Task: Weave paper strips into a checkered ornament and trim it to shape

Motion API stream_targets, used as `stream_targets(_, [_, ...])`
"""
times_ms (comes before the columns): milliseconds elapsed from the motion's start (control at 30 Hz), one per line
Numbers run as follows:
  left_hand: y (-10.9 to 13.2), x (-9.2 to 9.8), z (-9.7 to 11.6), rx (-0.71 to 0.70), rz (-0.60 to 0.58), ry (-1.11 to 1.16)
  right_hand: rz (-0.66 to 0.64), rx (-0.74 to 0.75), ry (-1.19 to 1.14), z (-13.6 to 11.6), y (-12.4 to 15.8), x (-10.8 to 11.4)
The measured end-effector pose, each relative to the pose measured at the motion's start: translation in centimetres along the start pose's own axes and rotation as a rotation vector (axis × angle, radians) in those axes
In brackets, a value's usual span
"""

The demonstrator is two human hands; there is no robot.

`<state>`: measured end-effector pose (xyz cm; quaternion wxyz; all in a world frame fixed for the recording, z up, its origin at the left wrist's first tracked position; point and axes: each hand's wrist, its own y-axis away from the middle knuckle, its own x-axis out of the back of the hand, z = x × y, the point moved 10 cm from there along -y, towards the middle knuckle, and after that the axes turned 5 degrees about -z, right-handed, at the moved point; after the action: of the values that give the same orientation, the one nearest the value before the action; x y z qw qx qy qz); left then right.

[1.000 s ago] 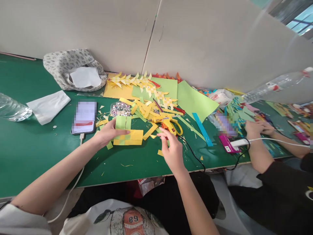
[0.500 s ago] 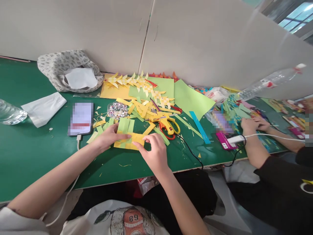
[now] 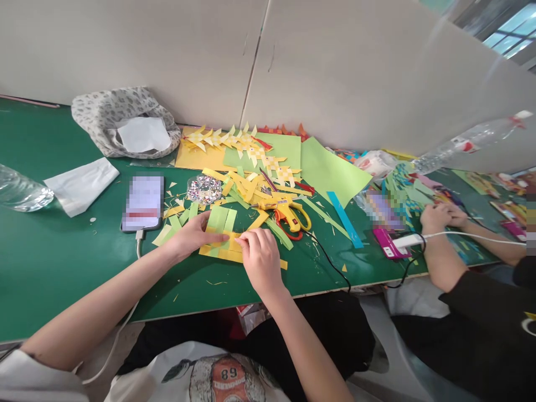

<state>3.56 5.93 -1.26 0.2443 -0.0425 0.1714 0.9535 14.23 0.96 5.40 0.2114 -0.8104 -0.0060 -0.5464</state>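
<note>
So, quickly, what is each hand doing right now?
Left hand: open, pressed flat on the woven paper mat.
Right hand: closed, pinching a yellow strip in that mat.

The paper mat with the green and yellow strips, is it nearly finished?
Not quite. Done: woven yellow pieces lie in a row by the wall. In hand: the left hand presses the green-and-yellow mat flat while the right hand pinches a yellow strip across it; the green ends stick out unwoven. Left, probably: more strips from the loose pile by the scissors.
</note>
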Motion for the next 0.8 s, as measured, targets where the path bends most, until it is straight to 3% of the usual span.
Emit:
stream_targets(100, [0.0,0.0,0.0,0.001,-0.001,0.004,-0.010,-0.035,-0.004,0.9,0.0,0.0])
stream_targets(267, [-0.2,0.9,-0.3,0.021,0.025,0.046,0.148,-0.159,0.015,5.0,1.1,3.0])
stream_targets(400, [-0.3,1.3,-0.1,0.015,0.043,0.059,0.157,-0.206,-0.016,7.2,1.8,3.7])
stream_targets(667, [-0.1,0.8,0.0,0.024,0.011,0.078,-0.016,-0.281,-0.278,6.9,0.7,1.1])
stream_targets(800, [-0.1,0.8,0.1,0.027,-0.002,0.071,-0.009,-0.336,-0.300,6.5,0.1,1.3])
